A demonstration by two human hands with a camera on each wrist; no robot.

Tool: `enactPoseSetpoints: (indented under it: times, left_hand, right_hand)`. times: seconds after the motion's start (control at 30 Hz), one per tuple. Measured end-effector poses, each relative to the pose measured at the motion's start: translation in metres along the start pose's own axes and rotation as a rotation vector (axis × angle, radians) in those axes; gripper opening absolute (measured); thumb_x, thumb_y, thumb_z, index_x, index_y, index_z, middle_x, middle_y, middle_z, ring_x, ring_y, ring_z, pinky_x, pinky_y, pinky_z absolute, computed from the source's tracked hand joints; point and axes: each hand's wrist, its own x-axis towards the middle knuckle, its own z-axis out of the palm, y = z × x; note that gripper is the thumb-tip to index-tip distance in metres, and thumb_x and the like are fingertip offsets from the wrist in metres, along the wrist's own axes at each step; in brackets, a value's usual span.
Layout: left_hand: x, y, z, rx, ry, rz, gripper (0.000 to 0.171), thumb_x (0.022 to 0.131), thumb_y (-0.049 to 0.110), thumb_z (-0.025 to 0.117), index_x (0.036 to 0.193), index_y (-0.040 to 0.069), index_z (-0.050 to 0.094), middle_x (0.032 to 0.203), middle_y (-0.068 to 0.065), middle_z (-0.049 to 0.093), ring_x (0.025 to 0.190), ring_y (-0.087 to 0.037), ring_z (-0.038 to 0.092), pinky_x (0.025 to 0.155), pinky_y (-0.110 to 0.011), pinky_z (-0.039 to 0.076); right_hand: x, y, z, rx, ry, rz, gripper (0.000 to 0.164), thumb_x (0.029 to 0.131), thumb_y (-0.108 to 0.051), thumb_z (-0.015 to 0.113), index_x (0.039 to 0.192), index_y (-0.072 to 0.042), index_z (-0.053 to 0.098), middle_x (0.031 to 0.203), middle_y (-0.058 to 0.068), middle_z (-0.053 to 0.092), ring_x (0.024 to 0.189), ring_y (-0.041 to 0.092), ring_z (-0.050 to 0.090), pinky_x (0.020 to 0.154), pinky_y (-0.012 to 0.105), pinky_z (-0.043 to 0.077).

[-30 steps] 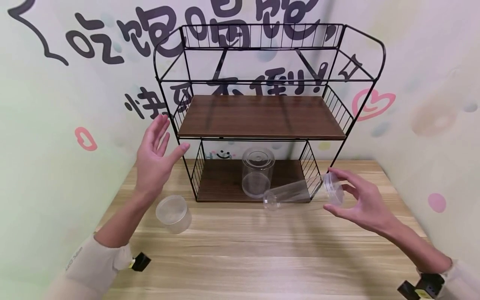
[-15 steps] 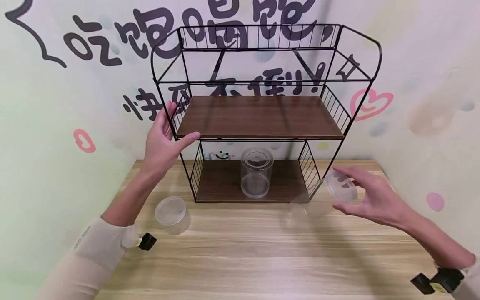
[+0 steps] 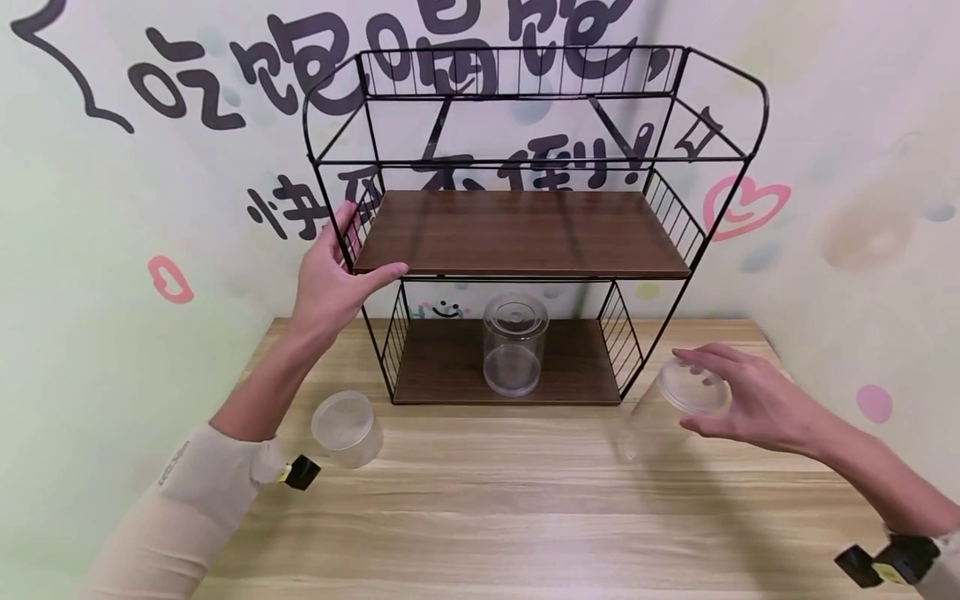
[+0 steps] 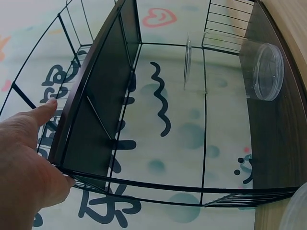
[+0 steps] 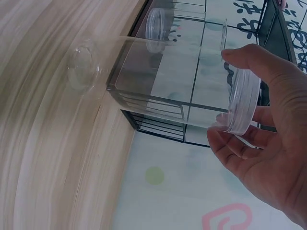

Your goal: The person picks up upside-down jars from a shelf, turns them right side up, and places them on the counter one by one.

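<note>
The right grip (image 3: 738, 400) is holding a long clear jar (image 5: 163, 86) by its lid (image 3: 693, 386), thumb and fingers spread to the lid's width, presumably because that rim is offering a surer hold than the smooth wall; the jar is slanting down and away from it. The left grip (image 3: 322, 287) is clasping the rack (image 3: 517, 233) beside its middle shelf, likely steadying the frame. Below that grip a small tub (image 3: 347, 429) is standing on the worktop (image 3: 487, 517); between both grips another jar (image 3: 513, 354) is occupying the lower shelf (image 3: 435, 367).

Pale beige sleeves (image 3: 161, 521), small lettering (image 3: 174, 462) on left one; black boxy wrist devices (image 3: 303, 472), yellow patches (image 3: 889, 572).
</note>
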Motion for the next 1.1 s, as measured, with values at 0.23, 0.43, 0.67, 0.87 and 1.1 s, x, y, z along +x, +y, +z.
enactPoseSetpoints:
  times: [0.23,0.43,0.67,0.87,1.1]
  left_hand:
    - [0.002,-0.006,-0.002,0.061,0.004,-0.043,0.103,0.085,0.011,0.090,0.167,0.005,0.027,0.171,-0.007,0.036,0.155,-0.014,0.037,0.126,-0.022,0.032]
    - [0.003,-0.009,-0.004,0.104,0.004,-0.045,0.102,0.085,0.017,0.091,0.167,0.008,0.030,0.168,-0.007,0.041,0.154,-0.014,0.040,0.125,-0.023,0.034]
    - [0.003,-0.011,-0.003,0.108,-0.008,-0.029,0.101,0.086,0.016,0.091,0.166,0.008,0.031,0.166,-0.011,0.044,0.153,-0.016,0.041,0.126,-0.025,0.033]
    - [0.005,-0.010,-0.002,0.102,-0.015,-0.035,0.100,0.086,0.014,0.090,0.166,0.009,0.031,0.165,-0.010,0.046,0.152,-0.016,0.042,0.126,-0.025,0.033]
    - [0.004,-0.010,-0.004,0.087,-0.014,-0.024,0.101,0.085,0.008,0.090,0.166,0.008,0.030,0.163,-0.011,0.048,0.152,-0.018,0.044,0.127,-0.027,0.033]
  right_hand:
    - [-0.002,0.005,0.000,-0.013,-0.012,-0.007,0.087,0.055,-0.025,0.103,0.132,-0.003,0.070,0.118,0.014,0.073,0.094,0.029,0.072,0.067,0.037,0.060]
    - [-0.001,0.003,-0.001,-0.030,-0.028,-0.011,0.088,0.058,-0.026,0.103,0.135,-0.003,0.068,0.120,0.014,0.072,0.096,0.029,0.072,0.070,0.043,0.062]
    - [-0.002,0.001,-0.002,-0.047,-0.049,0.000,0.090,0.059,-0.028,0.102,0.137,-0.002,0.066,0.121,0.014,0.072,0.100,0.031,0.072,0.074,0.049,0.062]
    - [-0.002,-0.008,-0.009,-0.075,-0.042,0.019,0.094,0.058,-0.030,0.104,0.138,-0.001,0.065,0.125,0.018,0.069,0.109,0.038,0.069,0.083,0.057,0.059]
    - [0.006,-0.034,-0.020,-0.098,0.025,-0.011,0.098,0.060,-0.034,0.103,0.144,-0.005,0.062,0.131,0.014,0.066,0.115,0.035,0.065,0.089,0.042,0.052]
